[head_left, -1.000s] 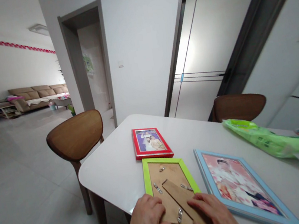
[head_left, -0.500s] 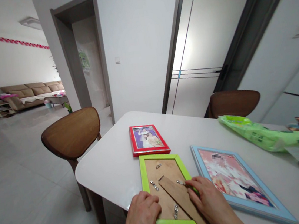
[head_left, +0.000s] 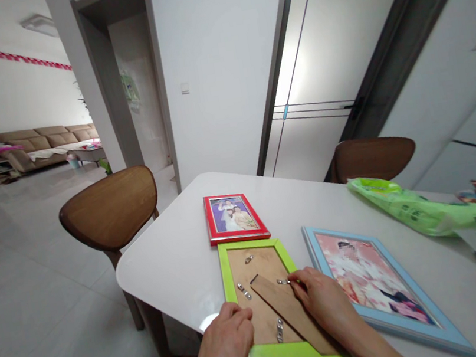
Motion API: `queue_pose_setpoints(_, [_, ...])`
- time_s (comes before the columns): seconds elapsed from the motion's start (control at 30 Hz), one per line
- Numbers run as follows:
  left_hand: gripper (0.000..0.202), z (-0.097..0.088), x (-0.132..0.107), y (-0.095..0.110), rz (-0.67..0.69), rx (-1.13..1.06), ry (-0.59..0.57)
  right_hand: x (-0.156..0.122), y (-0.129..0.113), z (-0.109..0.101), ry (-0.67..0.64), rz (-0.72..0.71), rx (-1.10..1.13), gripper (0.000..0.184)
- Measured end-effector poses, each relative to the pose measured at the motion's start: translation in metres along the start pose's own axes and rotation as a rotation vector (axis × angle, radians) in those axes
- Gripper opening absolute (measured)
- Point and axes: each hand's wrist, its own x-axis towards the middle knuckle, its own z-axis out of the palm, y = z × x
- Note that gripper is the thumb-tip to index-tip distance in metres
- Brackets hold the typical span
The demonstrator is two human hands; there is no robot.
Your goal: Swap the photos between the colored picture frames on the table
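Observation:
A green picture frame (head_left: 228,275) lies face down on the table, its brown backing board (head_left: 260,264) showing. My left hand (head_left: 228,338) grips the frame's lower left corner, fingers over the left side and thumb by the bottom edge. The fingertips of my right hand (head_left: 322,294) are pinched at the outer end of a small metal clip (head_left: 282,281) on the right side. Slanting across the board is a brown stand leg (head_left: 289,314), partly under my right hand. Other metal clips sit at the top (head_left: 249,259), left (head_left: 244,291) and bottom (head_left: 280,330) of the board.
Beyond the green frame lies a red framed photo (head_left: 211,221), close against it. A larger blue framed photo (head_left: 426,299) lies to the right. Farther right is a green plastic bag (head_left: 431,212) beside other clutter. Wooden chairs (head_left: 111,209) stand around the white table (head_left: 167,272).
My right fingers have shifted slightly at the right-hand clip, with the fingertips now closer together at its end. My left hand stays on the frame's corner. The view has shifted a little.

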Motion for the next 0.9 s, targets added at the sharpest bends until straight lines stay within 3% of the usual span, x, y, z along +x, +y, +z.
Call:
queue_pose_setpoints(0.23, [0.030,0.006,-0.004,0.001,-0.035,-0.027,0.072,0.001,0.003,-0.003,-0.070,-0.097,-0.012,0.025])
queue_pose_setpoints(0.43, [0.028,0.010,-0.006,-0.002,-0.004,-0.048,0.118,-0.011,0.004,-0.005,-0.005,-0.123,0.026,0.029])
queue_pose_setpoints(0.53, [0.027,0.010,-0.007,-0.003,0.003,-0.048,0.120,-0.028,-0.004,-0.006,0.066,-0.271,0.087,0.028])
queue_pose_setpoints(0.67, [0.029,0.009,-0.007,-0.003,-0.003,-0.051,0.115,-0.050,-0.020,-0.008,0.010,-0.539,0.113,0.023])
queue_pose_setpoints(0.9, [0.030,0.007,-0.007,-0.003,-0.007,-0.061,0.093,-0.057,-0.027,-0.012,-0.005,-0.622,0.049,0.023])
